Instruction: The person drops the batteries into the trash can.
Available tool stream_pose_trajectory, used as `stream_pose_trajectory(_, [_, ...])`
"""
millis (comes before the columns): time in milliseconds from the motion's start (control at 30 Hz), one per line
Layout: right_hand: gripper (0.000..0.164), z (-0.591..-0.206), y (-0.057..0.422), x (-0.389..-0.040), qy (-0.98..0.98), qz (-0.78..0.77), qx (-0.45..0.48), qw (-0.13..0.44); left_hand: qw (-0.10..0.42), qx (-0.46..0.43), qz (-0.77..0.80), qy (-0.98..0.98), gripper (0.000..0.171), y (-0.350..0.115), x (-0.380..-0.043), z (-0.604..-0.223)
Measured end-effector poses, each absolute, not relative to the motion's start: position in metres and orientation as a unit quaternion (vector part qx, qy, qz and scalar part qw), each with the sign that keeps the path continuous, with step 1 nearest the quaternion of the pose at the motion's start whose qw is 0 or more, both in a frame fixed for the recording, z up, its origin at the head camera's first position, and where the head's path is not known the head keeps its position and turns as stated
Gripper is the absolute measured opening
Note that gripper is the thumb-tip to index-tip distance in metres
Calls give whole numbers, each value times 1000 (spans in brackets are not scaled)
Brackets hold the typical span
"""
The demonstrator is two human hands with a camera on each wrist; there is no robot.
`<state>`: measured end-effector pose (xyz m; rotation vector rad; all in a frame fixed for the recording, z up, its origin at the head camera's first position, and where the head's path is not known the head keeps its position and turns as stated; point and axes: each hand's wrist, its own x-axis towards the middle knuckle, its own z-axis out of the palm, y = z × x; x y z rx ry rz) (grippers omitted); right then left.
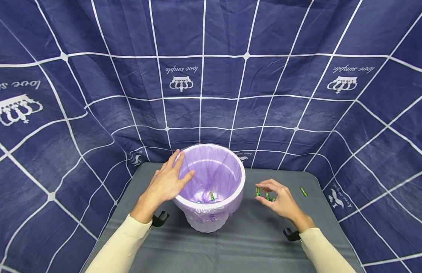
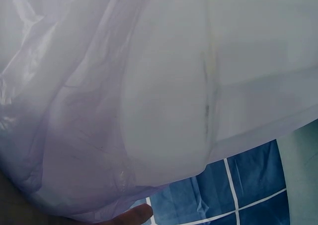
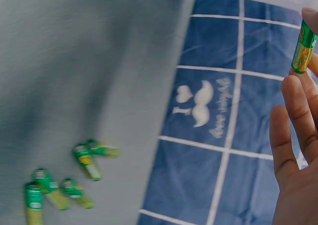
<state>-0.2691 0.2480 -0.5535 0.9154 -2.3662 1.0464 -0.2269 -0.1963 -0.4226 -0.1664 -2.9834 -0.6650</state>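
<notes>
A white bin (image 1: 243,178) with a translucent purple liner (image 1: 211,161) stands upright on the grey surface. My left hand (image 1: 164,182) rests at its left rim, fingers fairly straight and spread, thumb over the opening; in the left wrist view a finger (image 2: 134,216) shows along the bin's outside. Between thumb and fingertips, my right hand (image 1: 279,199) pinches a green and gold battery (image 3: 303,48), held upright just right of the bin. At least one similar battery (image 1: 212,196) lies at the bottom of the bin.
Several loose batteries (image 3: 87,163) lie on the grey surface (image 1: 265,242), partly hidden by the right hand in the head view. One battery (image 1: 304,192) lies farther right. A blue curtain with white lines (image 1: 224,76) encloses the back and sides.
</notes>
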Motion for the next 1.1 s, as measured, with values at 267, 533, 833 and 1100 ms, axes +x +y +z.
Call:
stream_pose_trajectory(267, [50, -509, 235, -270, -834, 382, 339, 211, 42, -57, -217, -974, 96, -197, -227, -423])
stream_pose_trajectory(533, [52, -465, 224, -274, -813, 389, 359, 243, 36, -57, -212, -975, 95, -197, -227, -422])
stream_pose_trajectory(833, [49, -419, 203, -283, -799, 383, 389, 252, 34, -53, -211, -975, 95, -199, -224, -424])
stream_pose_trajectory(1100, [40, -387, 176, -292, -816, 350, 410, 209, 35, -54, -213, -975, 96, -196, -225, -424])
